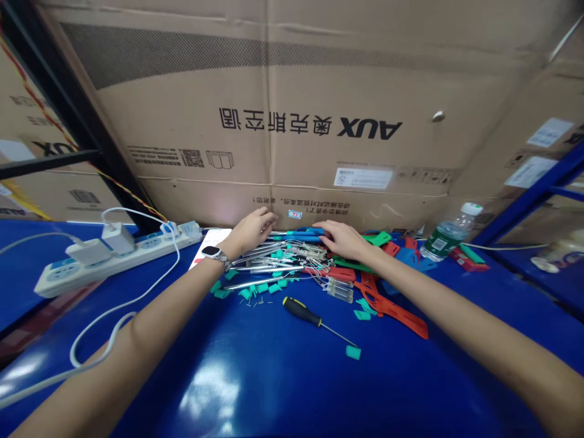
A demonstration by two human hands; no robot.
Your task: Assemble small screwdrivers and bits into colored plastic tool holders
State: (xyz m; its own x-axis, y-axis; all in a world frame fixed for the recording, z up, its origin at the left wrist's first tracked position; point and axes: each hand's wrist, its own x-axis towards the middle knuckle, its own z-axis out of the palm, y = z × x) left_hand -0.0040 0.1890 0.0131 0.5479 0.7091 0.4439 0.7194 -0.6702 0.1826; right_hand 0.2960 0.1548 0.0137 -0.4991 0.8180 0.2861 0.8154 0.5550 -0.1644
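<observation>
Over the left end of a pile of thin metal rods (264, 269), my left hand (253, 230) has its fingers curled in. What they hold, if anything, is hidden. My right hand (344, 239) closes over the end of blue-handled rods (301, 235) at the back of the pile, thumb toward me. Small clear-handled pieces (340, 288) with thin wires lie in front of it. Teal bits of plastic (246, 293) are scattered along the pile's front. Nearer to me lies a screwdriver (302, 311) with a black and yellow handle, touched by neither hand.
Red plastic pieces (401, 312) and a water bottle (449, 234) are at the right. A white power strip (150, 249) with plugs and a looping cable (137, 298) lies at the left. A large cardboard box (182, 103) walls off the back of the blue table (283, 389).
</observation>
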